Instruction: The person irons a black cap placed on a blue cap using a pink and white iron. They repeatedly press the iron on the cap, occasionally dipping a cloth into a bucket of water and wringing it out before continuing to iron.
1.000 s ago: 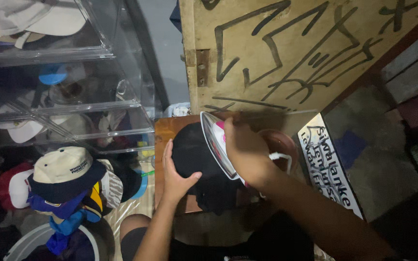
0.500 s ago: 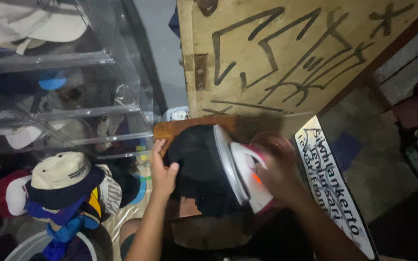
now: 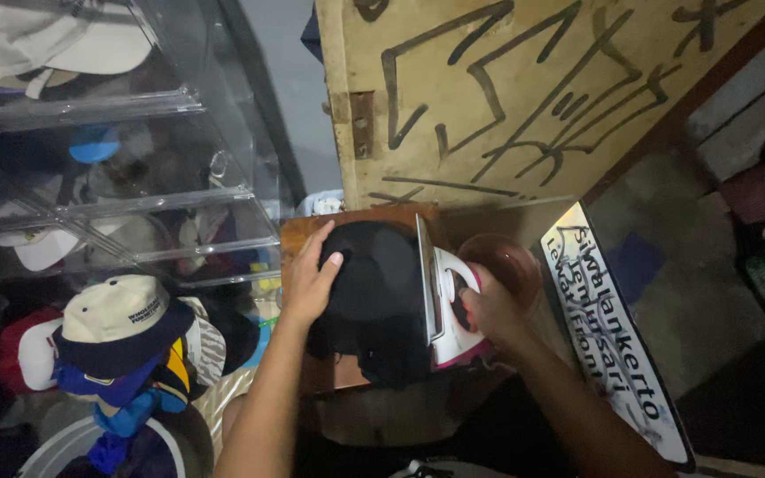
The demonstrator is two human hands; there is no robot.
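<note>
Step in hand: pressing a black cap (image 3: 374, 274) with a white and pink electric iron (image 3: 449, 310); the cap sits at the centre of the frame on a small brown wooden board (image 3: 307, 232), which shows at the cap's upper left edge.

Left hand (image 3: 310, 285): laid flat, fingers spread over the left side of the cap crown, thumb toward the top; it presses and steadies the fabric and closes round nothing.

Right hand (image 3: 489, 310): wrapped round the iron's handle, fingers fully closed on it; the iron stands on edge, its metal soleplate turned toward the right side of the cap and appearing to touch it; whether the plate bears with force cannot be told.

Surroundings: a tan wooden panel with dark painted lines (image 3: 524, 97) fills the upper centre and right; a long white sign with black lettering (image 3: 617, 345) lies at the right of the iron; a reddish round bowl (image 3: 511, 261) sits just beyond the right hand; clear plastic shelving (image 3: 117, 186) with more caps occupies the upper left; a cream and navy cap (image 3: 121, 323) tops a stack of hats at the lower left.

Judgement on the next move: the soleplate would have to travel over the curved crown while the left hand's fingers stay well away from the hot plate; the cap calls for turning on the board to present an unpressed section.
</note>
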